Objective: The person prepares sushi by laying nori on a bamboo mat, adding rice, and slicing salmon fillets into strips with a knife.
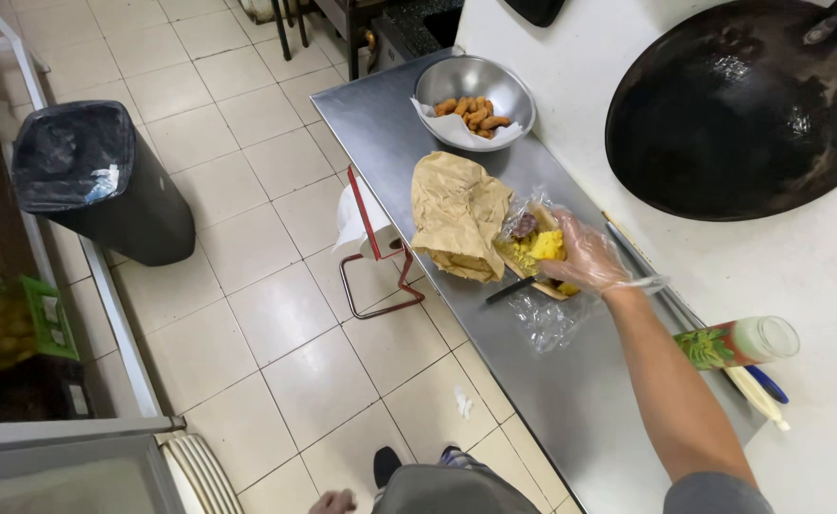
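Observation:
My right hand (585, 252), in a clear plastic glove, reaches over the steel counter (380, 124) and closes its fingers over yellow food (544, 246) lying on a small board amid clear plastic wrap (547, 322). A dark piece of food sits at the far end of that pile. A black-handled knife (512, 288) lies by the board's near edge. A crumpled brown paper bag (456, 214) rests just left of the food. Only the knuckles of my left hand (333, 502) show at the bottom edge, low by my body and away from the counter.
A metal bowl (475, 95) lined with paper holds several fried pieces at the counter's far end. A large black wok (742, 105) sits to the right. A capped bottle (737, 343) lies near my forearm. A paper roll on a red stand (366, 228) and a black bin (95, 181) stand on the tiled floor.

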